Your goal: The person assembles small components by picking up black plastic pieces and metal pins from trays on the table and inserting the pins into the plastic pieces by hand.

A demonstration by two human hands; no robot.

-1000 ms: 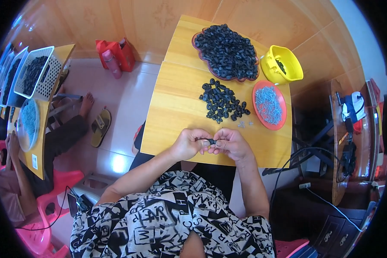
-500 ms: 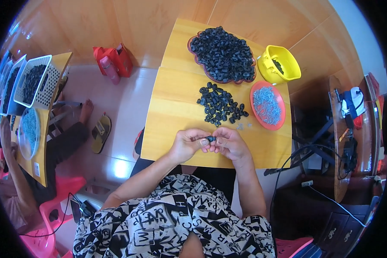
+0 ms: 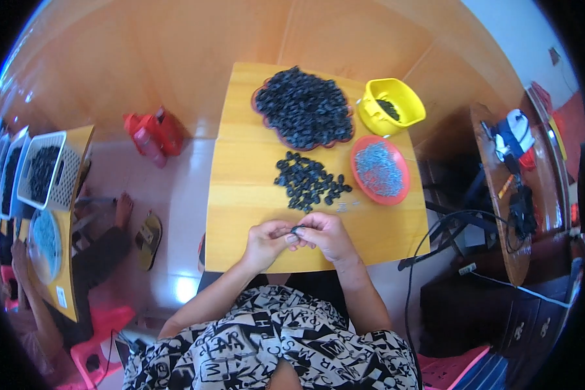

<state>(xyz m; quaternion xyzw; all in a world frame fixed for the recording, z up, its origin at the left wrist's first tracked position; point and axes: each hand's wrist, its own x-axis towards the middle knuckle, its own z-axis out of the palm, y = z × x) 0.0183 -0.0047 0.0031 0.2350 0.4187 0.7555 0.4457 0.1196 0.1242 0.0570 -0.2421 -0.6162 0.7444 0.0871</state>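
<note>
A small black plastic part [image 3: 296,229] is pinched between both my hands over the near edge of the yellow table [image 3: 240,195]. My left hand [image 3: 268,243] has its thumb and fingers closed on one side of the part. From the other side my right hand [image 3: 326,236] grips it, fingertips nearly touching the left ones. Just beyond lies a loose pile of black parts [image 3: 307,184]. To its right are a few loose screws [image 3: 346,206] and a red dish [image 3: 401,190] of silvery screws [image 3: 378,169].
A large heap of black parts [image 3: 305,107] fills a scalloped tray at the back, beside a yellow tub [image 3: 409,104]. At left, another person [image 3: 39,305] sits at a table with a white basket [image 3: 62,172]. A red bag [image 3: 169,133] and a sandal [image 3: 149,240] lie on the floor.
The whole view has shifted, so the table appears lower and further left. Both hands still hold the black part, now turned and more covered by the fingers.
</note>
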